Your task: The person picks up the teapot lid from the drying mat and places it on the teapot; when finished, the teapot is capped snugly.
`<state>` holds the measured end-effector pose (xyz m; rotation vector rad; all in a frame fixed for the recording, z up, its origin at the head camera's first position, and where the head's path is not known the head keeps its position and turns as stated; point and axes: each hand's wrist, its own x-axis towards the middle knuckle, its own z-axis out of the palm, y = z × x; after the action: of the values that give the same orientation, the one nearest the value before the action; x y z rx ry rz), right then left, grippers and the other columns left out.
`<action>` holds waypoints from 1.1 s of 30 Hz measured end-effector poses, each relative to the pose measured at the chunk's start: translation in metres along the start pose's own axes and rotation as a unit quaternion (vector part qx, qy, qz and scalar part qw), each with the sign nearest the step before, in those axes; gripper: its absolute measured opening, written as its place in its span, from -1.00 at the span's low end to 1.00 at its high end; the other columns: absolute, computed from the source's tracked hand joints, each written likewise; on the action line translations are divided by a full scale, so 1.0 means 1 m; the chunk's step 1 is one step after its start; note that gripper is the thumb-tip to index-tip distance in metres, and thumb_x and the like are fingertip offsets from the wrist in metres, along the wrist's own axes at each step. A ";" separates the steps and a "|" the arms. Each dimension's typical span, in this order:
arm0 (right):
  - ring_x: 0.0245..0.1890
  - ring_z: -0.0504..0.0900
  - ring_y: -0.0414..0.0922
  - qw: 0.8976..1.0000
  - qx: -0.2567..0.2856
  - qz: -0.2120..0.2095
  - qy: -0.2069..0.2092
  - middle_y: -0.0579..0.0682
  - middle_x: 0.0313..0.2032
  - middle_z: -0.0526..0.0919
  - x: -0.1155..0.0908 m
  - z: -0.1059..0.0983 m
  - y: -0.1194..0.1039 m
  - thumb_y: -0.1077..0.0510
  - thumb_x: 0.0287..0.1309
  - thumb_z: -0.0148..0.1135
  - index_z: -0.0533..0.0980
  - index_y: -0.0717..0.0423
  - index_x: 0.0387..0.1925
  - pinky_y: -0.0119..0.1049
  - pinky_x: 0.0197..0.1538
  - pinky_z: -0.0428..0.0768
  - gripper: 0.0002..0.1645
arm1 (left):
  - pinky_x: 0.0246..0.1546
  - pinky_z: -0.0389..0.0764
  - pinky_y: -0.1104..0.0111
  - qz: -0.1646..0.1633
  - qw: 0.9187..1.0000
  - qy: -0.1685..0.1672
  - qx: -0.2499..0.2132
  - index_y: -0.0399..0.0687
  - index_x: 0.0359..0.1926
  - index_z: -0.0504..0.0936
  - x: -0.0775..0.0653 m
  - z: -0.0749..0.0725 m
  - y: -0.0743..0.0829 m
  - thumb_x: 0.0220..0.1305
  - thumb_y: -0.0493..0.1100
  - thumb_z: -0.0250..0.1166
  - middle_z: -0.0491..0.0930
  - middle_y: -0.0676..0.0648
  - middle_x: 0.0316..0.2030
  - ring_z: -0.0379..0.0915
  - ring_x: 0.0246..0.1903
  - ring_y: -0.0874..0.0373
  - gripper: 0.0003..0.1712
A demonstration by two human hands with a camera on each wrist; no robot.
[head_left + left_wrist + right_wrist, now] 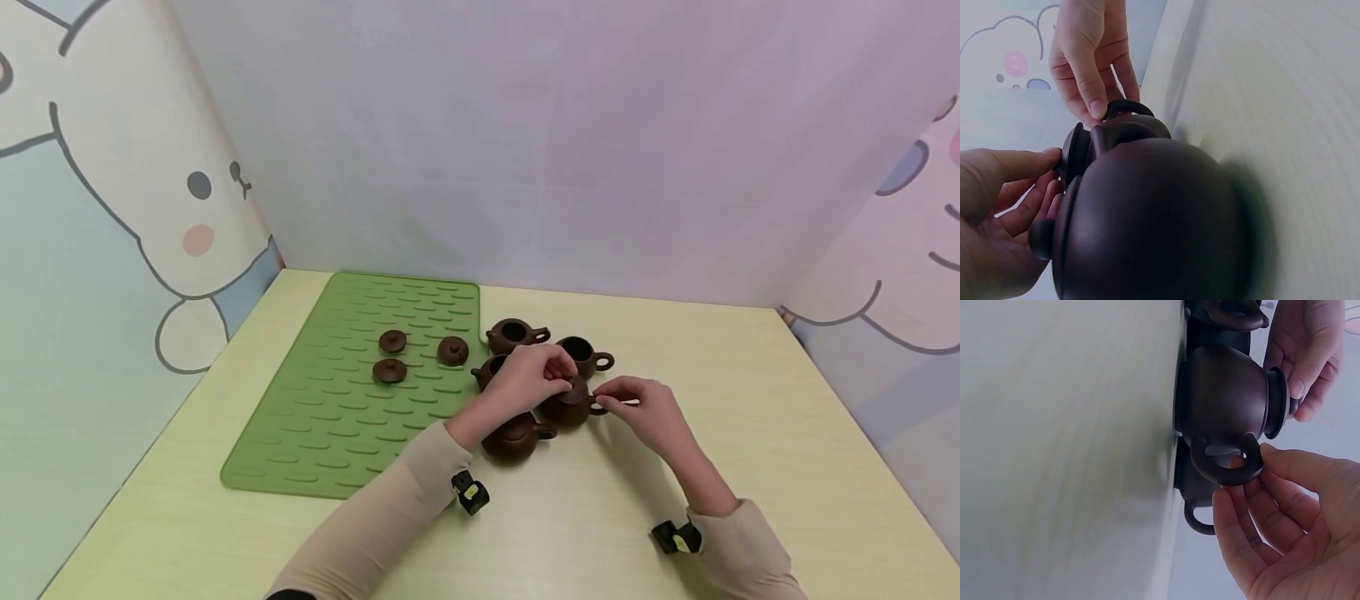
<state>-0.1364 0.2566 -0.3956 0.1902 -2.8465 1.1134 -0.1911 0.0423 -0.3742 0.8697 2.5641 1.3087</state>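
Note:
My left hand [525, 382] pinches the knob of a dark brown lid [1277, 403] between thumb and fingertips. That lid sits at the mouth of a small brown teapot [1225, 390], slightly tilted, with its rim standing out from the pot in the right wrist view. With thumb and fingers, my right hand [656, 421] pinches the same teapot's looped handle [1225, 478] from the right. Just in front stands another teapot [512, 443] with its lid on, large in the left wrist view. My left hand partly covers the held teapot from above.
Three lidless teapots stand behind: one at the back [513, 336], one at the right [576, 357] and one partly hidden by my left hand [489, 368]. Three loose lids, left [392, 341], front [390, 372] and right [453, 352], lie on a green ridged mat [300, 442].

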 end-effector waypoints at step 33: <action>-0.11 0.74 0.06 1.000 -0.001 -0.025 -0.001 0.06 -0.19 0.79 0.022 -0.007 -0.027 0.11 0.26 0.35 0.72 0.11 -0.18 -0.27 -0.17 0.63 -0.82 | -0.23 0.61 0.50 -0.004 0.999 0.019 0.028 -0.02 -0.14 0.70 -0.003 -0.021 -0.002 0.27 -0.22 0.39 0.71 0.02 -0.19 0.63 -0.23 0.23 -0.86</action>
<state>-0.1538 0.2400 -0.3694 0.2601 -2.8275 1.0998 -0.1971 0.0252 -0.3630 0.8521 2.6418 1.2705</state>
